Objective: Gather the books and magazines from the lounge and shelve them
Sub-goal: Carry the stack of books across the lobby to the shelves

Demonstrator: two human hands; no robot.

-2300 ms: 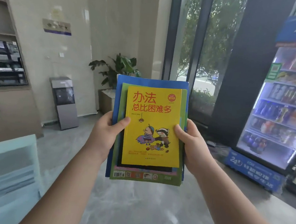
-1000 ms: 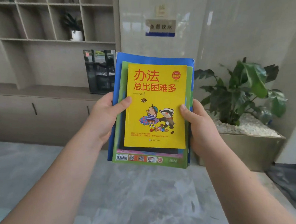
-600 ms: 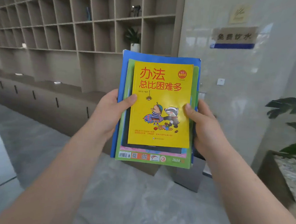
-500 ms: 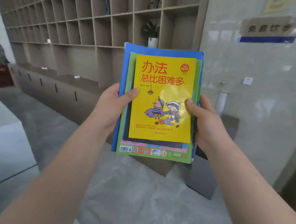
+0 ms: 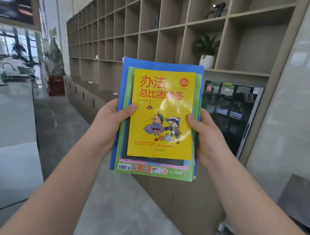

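I hold a stack of books and magazines [image 5: 161, 116] upright in front of me, a yellow book with red characters and a cartoon on top, a green magazine and a larger blue one behind it. My left hand [image 5: 111, 121] grips the stack's left edge, thumb on the yellow cover. My right hand [image 5: 206, 137] grips the right edge the same way. Behind the stack a tall wooden shelf wall [image 5: 131, 29] of open cubbies runs back to the left, most cubbies bare.
A potted plant [image 5: 207, 51] in a white pot stands in a cubby at the upper right, a dark figurine [image 5: 216, 8] above it. A dark glass-fronted cabinet [image 5: 231, 113] sits right of the stack. Low cabinets [image 5: 86, 96] line the shelf's base. A grey counter [image 5: 10, 107] stands left.
The view has swung left from a window and vending machine, past a plant and wall sign, to the shelf wall. The stack stays gripped in both hands the same way.
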